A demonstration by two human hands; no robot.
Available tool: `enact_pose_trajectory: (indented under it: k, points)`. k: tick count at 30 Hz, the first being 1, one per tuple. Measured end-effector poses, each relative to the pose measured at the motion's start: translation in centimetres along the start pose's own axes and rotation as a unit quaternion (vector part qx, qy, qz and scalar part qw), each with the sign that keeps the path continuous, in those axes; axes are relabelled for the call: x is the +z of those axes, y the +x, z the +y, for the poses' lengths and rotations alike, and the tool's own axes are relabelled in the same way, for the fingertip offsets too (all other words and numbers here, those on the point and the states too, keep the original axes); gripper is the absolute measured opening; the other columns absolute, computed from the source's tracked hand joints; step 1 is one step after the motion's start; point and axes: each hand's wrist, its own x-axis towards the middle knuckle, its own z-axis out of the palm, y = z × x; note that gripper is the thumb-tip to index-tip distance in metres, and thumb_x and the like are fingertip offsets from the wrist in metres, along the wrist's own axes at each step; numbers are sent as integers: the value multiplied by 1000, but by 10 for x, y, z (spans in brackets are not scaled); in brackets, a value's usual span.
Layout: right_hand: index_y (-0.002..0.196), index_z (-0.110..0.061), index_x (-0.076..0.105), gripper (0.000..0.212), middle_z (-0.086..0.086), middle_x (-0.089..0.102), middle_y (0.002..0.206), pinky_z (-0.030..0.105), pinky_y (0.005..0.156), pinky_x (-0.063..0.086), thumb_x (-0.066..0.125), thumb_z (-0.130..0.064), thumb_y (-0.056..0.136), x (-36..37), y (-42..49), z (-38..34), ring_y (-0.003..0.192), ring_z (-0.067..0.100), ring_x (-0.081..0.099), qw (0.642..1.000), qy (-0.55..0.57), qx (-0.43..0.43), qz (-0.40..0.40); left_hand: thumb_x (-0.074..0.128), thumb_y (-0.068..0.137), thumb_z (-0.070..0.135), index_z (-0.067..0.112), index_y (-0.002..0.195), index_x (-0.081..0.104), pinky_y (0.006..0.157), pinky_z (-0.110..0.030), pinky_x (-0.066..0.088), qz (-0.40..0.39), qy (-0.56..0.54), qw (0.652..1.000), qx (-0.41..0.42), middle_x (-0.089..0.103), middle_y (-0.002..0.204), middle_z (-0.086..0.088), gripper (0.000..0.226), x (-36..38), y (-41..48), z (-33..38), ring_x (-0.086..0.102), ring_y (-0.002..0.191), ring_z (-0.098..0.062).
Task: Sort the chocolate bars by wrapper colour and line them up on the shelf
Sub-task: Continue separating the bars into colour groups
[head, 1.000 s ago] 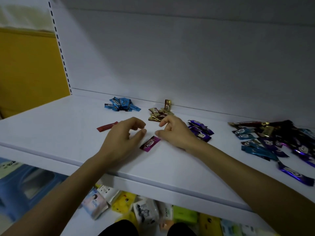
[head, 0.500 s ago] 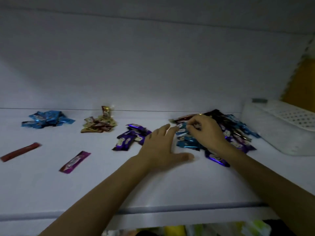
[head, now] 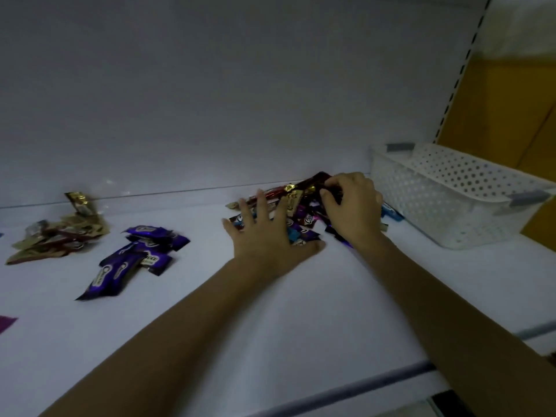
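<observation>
A mixed heap of chocolate bars (head: 304, 212) in blue, purple, red and gold wrappers lies at the back of the white shelf (head: 270, 311). My left hand (head: 267, 239) rests flat with spread fingers on the heap's near left side. My right hand (head: 353, 209) has its fingers curled into the heap's back right, pinching a dark red bar (head: 323, 179). To the left lies a group of purple bars (head: 135, 257), and further left a group of gold bars (head: 60, 233). A magenta bar (head: 6, 323) shows at the left edge.
A white perforated plastic basket (head: 451, 200) stands on the shelf just right of the heap. The white back wall rises behind. A slotted shelf upright (head: 460, 70) and a yellow panel (head: 511, 115) are at the far right.
The view has swung further right since a second ago. Both hands left the magenta bar and went to the mixed heap; my right hand now reaches further back into it.
</observation>
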Motion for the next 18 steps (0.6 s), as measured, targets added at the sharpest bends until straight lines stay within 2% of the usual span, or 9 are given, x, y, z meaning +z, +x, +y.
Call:
enact_pose_trajectory:
  k: [3,5,8,10,12,15,18]
  points:
    - [129,-24,53,41,8,45,136,45,105,28,50,-41,93,3,3,6,126,28,39,997,-41,52,-30,30,47,102,40,149,-6,109,-67,1,-31,-17,998,-52,-15,160,-3,124,-1,22,-5,-13,144,-41]
    - [136,-21,46,48,12,41,140,50,105,32,45,-46,95,7,6,7,129,31,37,992,-42,78,-88,30,46,102,38,149,3,110,-62,8,-29,-13,999,-41,1,161,-2,124,0,31,-5,0,145,-38]
    - [130,-15,52,43,16,50,129,45,98,40,40,-40,98,11,8,7,120,31,44,992,-12,60,-112,39,54,96,34,147,19,108,-54,23,31,-23,998,50,25,155,0,114,5,35,6,24,139,-32]
    - [119,-11,58,34,16,56,116,41,92,43,42,-32,98,10,8,4,110,29,50,995,52,42,-76,48,59,90,32,148,20,109,-50,27,59,-53,990,114,29,153,2,110,8,37,15,31,137,-27]
    - [112,-12,61,29,12,61,110,41,88,45,42,-28,98,7,10,2,104,27,54,996,75,37,-41,53,60,87,31,148,20,109,-49,26,69,-66,987,130,29,153,3,109,10,39,20,31,137,-25]
    - [118,-20,60,35,6,61,117,43,95,37,39,-39,97,3,14,10,111,28,51,997,-46,68,-13,50,60,88,34,149,15,111,-53,21,53,-50,992,99,22,156,2,110,10,42,20,25,141,-26]
    - [123,-18,54,46,11,59,119,46,98,38,33,-49,97,2,13,17,113,31,52,983,-117,104,-94,47,61,89,35,148,16,112,-53,21,57,-47,993,90,23,156,0,107,11,41,20,26,140,-28]
